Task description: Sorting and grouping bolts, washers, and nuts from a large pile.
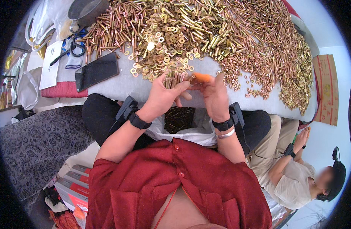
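Observation:
My left hand (159,96) is closed around an upright bundle of brass-coloured metal bolts (174,81), their ends showing above the thumb and fingers. Beside it my right hand (214,97) has its fingers drawn together close to the bundle. An orange finger cover (202,78) sits on one of its fingers. What lies between those fingertips, if anything, is too small to make out. Both hands are over the table's near edge, just in front of a pile of flat gold washers (157,61). Small coppery nuts (236,68) lie to the right.
Loose bolts (206,23) heap across the grey tabletop (125,84). At the left are a black phone (97,71), scissors (73,47), a paper sheet (51,65) and a metal bowl (87,13). A white sack (200,131) opens between my knees. Another person (293,179) sits at the right.

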A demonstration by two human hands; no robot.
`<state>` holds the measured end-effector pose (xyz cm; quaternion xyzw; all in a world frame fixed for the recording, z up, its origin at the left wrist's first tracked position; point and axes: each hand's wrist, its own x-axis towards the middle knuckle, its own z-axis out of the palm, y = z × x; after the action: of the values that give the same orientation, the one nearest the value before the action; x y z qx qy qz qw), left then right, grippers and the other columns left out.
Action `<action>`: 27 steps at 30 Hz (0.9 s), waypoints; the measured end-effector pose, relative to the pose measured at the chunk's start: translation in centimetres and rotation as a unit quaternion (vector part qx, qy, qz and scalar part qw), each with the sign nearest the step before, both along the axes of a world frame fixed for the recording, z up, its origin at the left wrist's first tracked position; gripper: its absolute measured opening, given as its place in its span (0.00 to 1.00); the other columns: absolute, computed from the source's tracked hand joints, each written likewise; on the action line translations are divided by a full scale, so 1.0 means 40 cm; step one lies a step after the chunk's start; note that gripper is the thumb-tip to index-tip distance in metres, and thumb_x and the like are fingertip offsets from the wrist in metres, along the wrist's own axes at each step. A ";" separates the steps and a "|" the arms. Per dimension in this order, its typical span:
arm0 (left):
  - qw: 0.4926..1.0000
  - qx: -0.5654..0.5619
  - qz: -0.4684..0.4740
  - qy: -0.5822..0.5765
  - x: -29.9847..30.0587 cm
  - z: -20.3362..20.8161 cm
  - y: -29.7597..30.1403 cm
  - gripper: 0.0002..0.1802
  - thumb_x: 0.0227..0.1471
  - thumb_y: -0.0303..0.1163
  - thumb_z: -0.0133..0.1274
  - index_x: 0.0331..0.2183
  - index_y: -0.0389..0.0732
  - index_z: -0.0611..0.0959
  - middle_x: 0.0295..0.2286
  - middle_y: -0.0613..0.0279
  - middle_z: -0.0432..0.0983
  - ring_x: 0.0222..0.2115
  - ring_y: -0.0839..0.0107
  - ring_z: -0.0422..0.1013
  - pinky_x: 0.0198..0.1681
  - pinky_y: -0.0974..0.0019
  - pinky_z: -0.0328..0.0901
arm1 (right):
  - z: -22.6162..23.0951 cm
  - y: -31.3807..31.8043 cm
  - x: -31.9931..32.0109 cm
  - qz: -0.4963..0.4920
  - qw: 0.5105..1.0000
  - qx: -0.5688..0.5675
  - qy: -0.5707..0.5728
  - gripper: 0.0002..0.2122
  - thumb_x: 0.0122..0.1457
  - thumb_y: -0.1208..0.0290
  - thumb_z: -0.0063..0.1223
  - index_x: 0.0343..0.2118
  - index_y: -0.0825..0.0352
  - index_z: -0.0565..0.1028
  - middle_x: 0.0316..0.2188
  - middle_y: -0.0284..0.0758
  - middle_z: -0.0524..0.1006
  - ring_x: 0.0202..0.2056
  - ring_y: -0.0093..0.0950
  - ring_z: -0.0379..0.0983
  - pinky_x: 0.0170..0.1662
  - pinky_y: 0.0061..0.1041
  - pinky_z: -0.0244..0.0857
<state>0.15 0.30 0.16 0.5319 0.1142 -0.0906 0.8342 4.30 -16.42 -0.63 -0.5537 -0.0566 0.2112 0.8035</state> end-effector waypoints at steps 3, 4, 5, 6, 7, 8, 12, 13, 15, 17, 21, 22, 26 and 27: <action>1.000 -0.013 0.004 -0.004 0.002 -0.004 0.004 0.12 0.53 0.29 0.55 0.38 0.35 0.74 0.29 0.56 0.77 0.23 0.69 0.77 0.15 0.75 0.67 | -0.007 -0.030 0.026 0.004 0.998 -0.055 0.028 0.34 0.65 0.44 0.20 0.45 0.74 0.72 0.42 0.42 0.76 0.42 0.31 0.71 0.45 0.28 0.63; 1.000 -0.020 0.008 -0.007 0.003 -0.005 0.005 0.11 0.53 0.29 0.55 0.37 0.35 0.74 0.29 0.56 0.77 0.23 0.69 0.77 0.15 0.74 0.67 | -0.010 -0.018 0.013 0.005 0.998 -0.055 0.028 0.34 0.65 0.44 0.20 0.45 0.74 0.72 0.42 0.42 0.76 0.42 0.31 0.71 0.45 0.28 0.63; 1.000 -0.020 0.007 -0.008 0.004 -0.005 0.006 0.11 0.53 0.29 0.55 0.37 0.35 0.74 0.29 0.56 0.77 0.23 0.69 0.77 0.15 0.74 0.67 | 0.021 0.023 -0.011 -0.019 0.999 -0.018 0.036 0.34 0.65 0.44 0.20 0.44 0.74 0.73 0.40 0.42 0.76 0.40 0.30 0.72 0.44 0.28 0.63; 1.000 -0.022 0.004 -0.008 0.003 -0.004 0.007 0.11 0.53 0.29 0.55 0.37 0.35 0.74 0.29 0.56 0.77 0.23 0.69 0.77 0.15 0.74 0.67 | 0.038 0.046 -0.024 -0.044 0.998 0.020 0.043 0.34 0.65 0.45 0.21 0.42 0.73 0.74 0.38 0.42 0.77 0.38 0.30 0.72 0.43 0.28 0.63; 1.000 -0.024 0.001 -0.008 0.002 -0.003 0.007 0.11 0.53 0.30 0.55 0.36 0.35 0.74 0.29 0.56 0.77 0.23 0.69 0.77 0.15 0.74 0.67 | 0.018 0.014 -0.009 -0.027 0.999 -0.028 0.018 0.33 0.65 0.45 0.21 0.40 0.72 0.75 0.31 0.39 0.78 0.32 0.28 0.72 0.41 0.26 0.63; 1.000 -0.024 0.001 -0.010 0.002 -0.003 0.007 0.11 0.53 0.30 0.55 0.36 0.35 0.74 0.29 0.56 0.77 0.23 0.69 0.77 0.15 0.74 0.67 | 0.005 -0.007 0.003 -0.028 0.999 -0.029 0.016 0.33 0.65 0.45 0.21 0.40 0.72 0.75 0.31 0.39 0.78 0.32 0.28 0.72 0.41 0.26 0.63; 0.999 0.018 -0.022 0.029 -0.002 0.002 0.004 0.14 0.51 0.30 0.58 0.40 0.36 0.75 0.28 0.61 0.77 0.22 0.75 0.76 0.14 0.77 0.65 | 0.016 0.012 0.046 -0.115 0.944 -0.271 -0.150 0.19 0.63 0.56 0.43 0.35 0.71 0.75 0.26 0.37 0.77 0.27 0.27 0.71 0.35 0.27 0.64; 0.997 0.058 -0.039 0.036 -0.005 0.004 0.003 0.13 0.51 0.30 0.58 0.38 0.36 0.76 0.27 0.63 0.77 0.21 0.77 0.75 0.13 0.78 0.64 | 0.026 0.030 0.064 -0.135 0.897 -0.349 -0.236 0.14 0.59 0.60 0.52 0.33 0.70 0.75 0.27 0.39 0.76 0.25 0.28 0.72 0.33 0.28 0.65; 0.991 0.103 -0.082 0.028 -0.015 0.007 -0.002 0.13 0.50 0.31 0.59 0.37 0.36 0.77 0.26 0.64 0.77 0.21 0.78 0.75 0.13 0.78 0.63 | 0.005 0.045 0.134 -0.176 0.851 -0.406 -0.282 0.13 0.55 0.64 0.56 0.35 0.69 0.74 0.27 0.41 0.75 0.27 0.32 0.72 0.33 0.31 0.65; 0.980 0.150 -0.129 0.018 -0.019 0.014 -0.008 0.12 0.49 0.31 0.59 0.35 0.36 0.78 0.24 0.66 0.76 0.21 0.79 0.74 0.13 0.79 0.62 | -0.010 0.060 0.191 -0.215 0.798 -0.459 -0.326 0.14 0.51 0.67 0.61 0.36 0.69 0.73 0.28 0.43 0.75 0.29 0.37 0.72 0.34 0.34 0.65; 0.981 0.149 -0.113 0.049 -0.012 0.011 -0.003 0.13 0.50 0.31 0.59 0.37 0.36 0.77 0.25 0.65 0.76 0.21 0.79 0.74 0.13 0.79 0.62 | -0.027 0.082 0.232 -0.194 0.708 -0.570 -0.370 0.18 0.51 0.68 0.60 0.42 0.68 0.69 0.31 0.45 0.74 0.34 0.44 0.71 0.37 0.40 0.65; 0.985 0.139 -0.092 0.055 -0.008 0.006 0.001 0.14 0.50 0.31 0.58 0.38 0.36 0.77 0.26 0.64 0.75 0.21 0.78 0.75 0.13 0.79 0.62 | -0.030 0.084 0.234 -0.200 0.705 -0.570 -0.370 0.18 0.51 0.68 0.59 0.43 0.69 0.69 0.32 0.46 0.74 0.35 0.44 0.71 0.38 0.41 0.65; 0.997 -0.004 -0.038 0.067 -0.008 0.014 0.017 0.16 0.51 0.32 0.56 0.41 0.34 0.75 0.27 0.64 0.74 0.20 0.75 0.75 0.12 0.77 0.62 | -0.016 0.075 0.226 -0.183 0.756 -0.543 -0.317 0.21 0.51 0.75 0.55 0.49 0.71 0.67 0.30 0.44 0.74 0.34 0.41 0.71 0.38 0.38 0.65; 0.995 -0.026 -0.053 0.077 -0.008 0.004 0.028 0.16 0.53 0.32 0.54 0.42 0.35 0.74 0.30 0.63 0.73 0.22 0.72 0.76 0.12 0.77 0.63 | -0.013 0.071 0.215 -0.187 0.766 -0.519 -0.331 0.19 0.50 0.78 0.52 0.47 0.70 0.70 0.29 0.42 0.74 0.33 0.38 0.72 0.37 0.35 0.65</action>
<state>-0.17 1.42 0.34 0.5069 0.1470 -0.1783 0.8304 12.90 -13.56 -1.16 -0.9215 -0.0955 -0.1425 0.3485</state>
